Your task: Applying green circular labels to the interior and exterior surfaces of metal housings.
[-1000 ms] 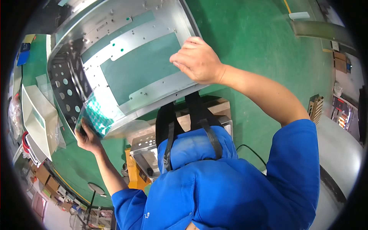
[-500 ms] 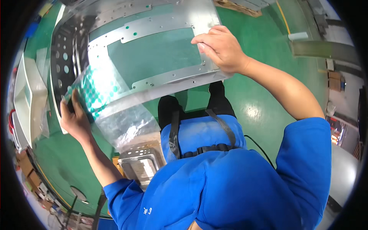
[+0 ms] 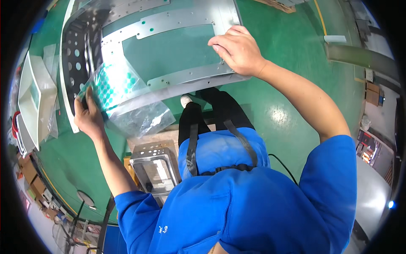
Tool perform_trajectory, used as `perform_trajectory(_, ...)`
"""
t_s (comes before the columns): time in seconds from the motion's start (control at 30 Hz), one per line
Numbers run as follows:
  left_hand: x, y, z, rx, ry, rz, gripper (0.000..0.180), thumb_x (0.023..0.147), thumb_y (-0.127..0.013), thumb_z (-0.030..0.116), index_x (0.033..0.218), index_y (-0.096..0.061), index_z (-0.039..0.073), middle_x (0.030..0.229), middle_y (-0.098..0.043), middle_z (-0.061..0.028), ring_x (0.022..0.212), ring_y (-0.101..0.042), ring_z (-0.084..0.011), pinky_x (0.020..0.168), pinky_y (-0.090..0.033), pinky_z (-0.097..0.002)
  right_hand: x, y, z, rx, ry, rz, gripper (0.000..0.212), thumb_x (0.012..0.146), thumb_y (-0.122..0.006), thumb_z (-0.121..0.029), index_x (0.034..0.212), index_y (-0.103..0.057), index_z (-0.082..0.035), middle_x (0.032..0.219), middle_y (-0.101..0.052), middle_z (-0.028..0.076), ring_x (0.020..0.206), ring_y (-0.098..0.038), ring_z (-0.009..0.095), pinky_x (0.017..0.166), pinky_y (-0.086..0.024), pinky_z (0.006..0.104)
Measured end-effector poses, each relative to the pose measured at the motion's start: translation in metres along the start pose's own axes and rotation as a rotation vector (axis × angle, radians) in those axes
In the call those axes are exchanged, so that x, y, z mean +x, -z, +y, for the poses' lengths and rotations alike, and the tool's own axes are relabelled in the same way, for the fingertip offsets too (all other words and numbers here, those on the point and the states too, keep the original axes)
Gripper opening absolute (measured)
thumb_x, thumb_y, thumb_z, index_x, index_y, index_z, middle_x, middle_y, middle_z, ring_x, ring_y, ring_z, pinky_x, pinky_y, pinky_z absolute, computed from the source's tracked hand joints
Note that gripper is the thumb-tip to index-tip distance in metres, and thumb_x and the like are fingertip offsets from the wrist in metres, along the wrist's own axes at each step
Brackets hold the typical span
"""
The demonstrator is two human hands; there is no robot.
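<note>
A large silver sheet-metal housing (image 3: 182,75) with a wide rectangular opening and small holes fills the upper middle. A few green dots sit on its upper strip. At its near left corner, my left hand (image 3: 89,118) pinches a clear sheet of round green stickers (image 3: 111,86) between thumb and fingers. The clear film hangs over the housing's front edge. Over the housing's right side is my right hand (image 3: 242,51), closed, with thumb and forefinger together. Anything between those fingertips is too small to make out.
Below the film, a smaller metal box (image 3: 157,173) rests on a brown board or pallet (image 3: 167,137). A pale angular tray (image 3: 40,95) stands at the left. A pedestal fan (image 3: 69,235) is at lower left. A black cable (image 3: 283,164) runs beside my right hip.
My legs have shifted, and a white shoe now shows beneath the housing. My left hand and the sticker sheet sit slightly further right in view. My right hand remains pinched over the housing's right side.
</note>
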State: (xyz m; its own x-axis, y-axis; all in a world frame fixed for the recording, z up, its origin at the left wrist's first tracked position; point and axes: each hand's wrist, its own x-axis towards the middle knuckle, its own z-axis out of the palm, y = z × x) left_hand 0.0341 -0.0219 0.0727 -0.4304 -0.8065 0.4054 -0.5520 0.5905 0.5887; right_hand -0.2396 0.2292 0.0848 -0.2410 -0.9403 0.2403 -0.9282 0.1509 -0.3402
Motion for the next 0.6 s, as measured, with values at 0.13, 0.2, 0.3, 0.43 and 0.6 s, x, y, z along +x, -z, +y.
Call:
perform_trajectory(0.13, 0.0003, -0.0001, 0.0002, 0.034, 0.16, -0.059, 0.015, 0.081, -0.058, 0.015, 0.091, -0.063, 0.005, 0.074, -0.064, -0.0041, 0.061, -0.051, -0.0043, 0.057, -0.042, -0.021, 0.003, -0.0011, -0.0028, -0.036, -0.014, 0.007, 0.008, 0.078, -0.052, -0.016, 0.08, -0.059, -0.012, 0.069, -0.059, 0.002, 0.067, -0.052, 0.02, 0.079, -0.036, 0.0326)
perform_trajectory(0.2, -0.001, -0.0008, 0.0006, 0.026, 0.086, -0.035, 0.016, 0.081, -0.059, 0.016, 0.091, -0.063, 0.006, 0.074, -0.064, -0.0049, 0.061, -0.052, -0.0055, 0.057, -0.042, -0.0213, 0.0032, -0.0021, -0.0038, -0.048, -0.006, 0.002, 0.009, 0.078, -0.052, -0.017, 0.08, -0.059, -0.012, 0.069, -0.059, 0.002, 0.067, -0.053, 0.02, 0.079, -0.036, 0.0326)
perform_trajectory(0.3, -0.0013, -0.0011, -0.0013, 0.112, 0.087, -0.011, 0.017, 0.079, -0.06, 0.02, 0.089, -0.063, 0.007, 0.072, -0.063, -0.0063, 0.059, -0.054, -0.0065, 0.056, -0.043, -0.0223, 0.0027, -0.0018, -0.0041, -0.04, -0.007, -0.022, 0.01, 0.078, -0.052, -0.017, 0.082, -0.06, -0.012, 0.068, -0.06, 0.001, 0.066, -0.053, 0.019, 0.079, -0.035, 0.0323)
perform_trajectory(0.43, -0.0034, -0.0067, -0.0051, 0.123, 0.031, 0.082, 0.016, 0.079, -0.061, 0.023, 0.084, -0.062, 0.008, 0.067, -0.062, -0.0076, 0.054, -0.055, -0.0102, 0.052, -0.042, -0.0243, 0.0028, -0.0016, -0.0041, -0.04, 0.007, -0.055, 0.011, 0.079, -0.051, -0.016, 0.083, -0.06, -0.012, 0.065, -0.057, -0.001, 0.064, -0.05, 0.016, 0.08, -0.034, 0.0309)
perform_trajectory(0.6, 0.0004, -0.0022, -0.0012, 0.24, 0.072, 0.005, 0.017, 0.078, -0.06, 0.024, 0.087, -0.063, 0.01, 0.067, -0.062, -0.0075, 0.056, -0.057, -0.0128, 0.057, -0.044, -0.0253, 0.0056, 0.0002, -0.0075, -0.007, -0.022, -0.062, 0.009, 0.078, -0.052, -0.015, 0.079, -0.061, -0.012, 0.061, -0.054, -0.002, 0.061, -0.049, 0.015, 0.078, -0.034, 0.0301)
